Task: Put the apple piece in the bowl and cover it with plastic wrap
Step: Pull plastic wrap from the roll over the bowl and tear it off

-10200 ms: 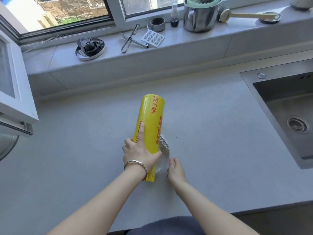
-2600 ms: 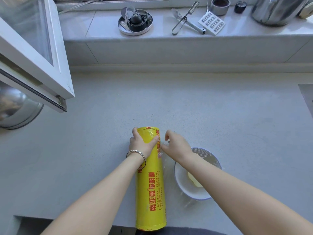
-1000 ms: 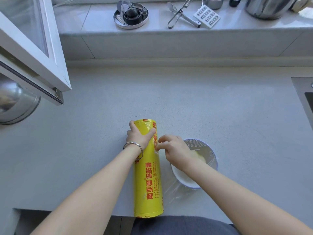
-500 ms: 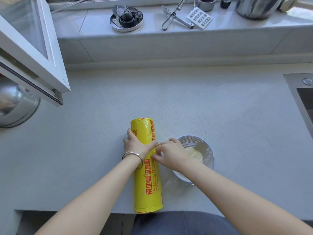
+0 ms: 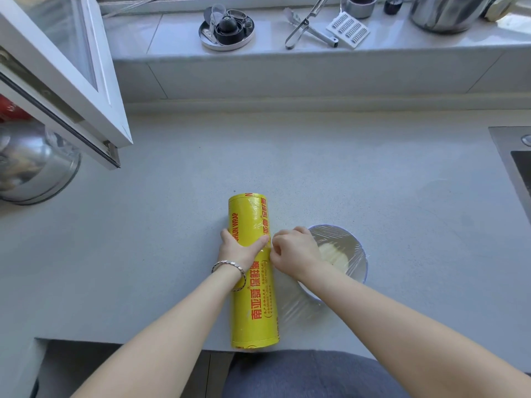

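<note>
A yellow roll of plastic wrap [image 5: 253, 297] lies lengthwise on the grey counter [image 5: 344, 173], its near end at the counter's front edge. My left hand [image 5: 238, 248] grips the roll across its middle, thumb on top. Right beside it, my right hand [image 5: 296, 252] pinches the clear film [image 5: 298, 308] at the roll's right side. The film stretches from the roll over a small white bowl [image 5: 359, 262] just to the right. A pale apple piece [image 5: 334, 254] shows inside the bowl under the film.
A white open window sash [image 5: 71, 90] juts over the counter at the left, with a steel pot [image 5: 31, 165] beneath it. The sill at the back holds a small tray of parts [image 5: 227, 30], tongs [image 5: 301, 27], a grater [image 5: 347, 30] and a steel pot [image 5: 445, 12]. The sink's edge [image 5: 511, 156] is at the right.
My right hand slid nearer along the roll's right side, pinching the film there. The film now lies tighter over the bowl. My left hand shifted slightly nearer on the roll.
</note>
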Available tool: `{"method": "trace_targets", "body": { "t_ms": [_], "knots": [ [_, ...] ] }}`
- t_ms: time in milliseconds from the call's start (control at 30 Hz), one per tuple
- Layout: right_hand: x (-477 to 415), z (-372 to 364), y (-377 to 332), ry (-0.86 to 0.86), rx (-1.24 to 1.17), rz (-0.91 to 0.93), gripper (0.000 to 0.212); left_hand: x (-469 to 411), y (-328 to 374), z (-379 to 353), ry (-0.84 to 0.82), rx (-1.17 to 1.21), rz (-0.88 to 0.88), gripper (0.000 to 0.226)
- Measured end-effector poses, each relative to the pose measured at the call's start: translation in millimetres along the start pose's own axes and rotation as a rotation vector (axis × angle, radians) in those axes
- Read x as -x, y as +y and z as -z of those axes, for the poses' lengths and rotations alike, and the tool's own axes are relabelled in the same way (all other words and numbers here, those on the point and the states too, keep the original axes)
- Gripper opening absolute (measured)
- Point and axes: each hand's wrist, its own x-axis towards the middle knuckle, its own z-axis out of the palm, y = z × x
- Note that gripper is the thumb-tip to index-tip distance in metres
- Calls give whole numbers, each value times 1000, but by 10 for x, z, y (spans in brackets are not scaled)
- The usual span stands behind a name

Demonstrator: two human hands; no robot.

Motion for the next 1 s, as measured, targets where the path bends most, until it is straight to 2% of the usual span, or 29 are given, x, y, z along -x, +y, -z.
{"method": "trace_targets", "body": {
  "t_ms": [67,133,333,433,500,667,900,1000],
  "knots": [
    [58,-51,38,150,40,-30,20,3,1,-7,1,4,-2,83],
    [130,-67,67,212,46,0,21,15,7,-18,8,1,-4,84],
    [325,-74,76,156,8,227,37,10,3,-4,-2,2,-1,82],
    [417,-14,96,-9,-126,207,50,2,-6,-1,-2,9,-6,82],
    [433,15,84,-54,-130,177,55,3,-5,-6,-2,16,-8,82],
    [348,-19,50,-98,-39,149,37,16,6,-6,-3,39,-12,81],
    [338,-46,-58,-76,-163,71,25,20,2,-8,-5,19,-18,82],
    [335,-133,-43,115,-149,90,31,28,16,-5,-2,14,-17,82]
  ]
}}
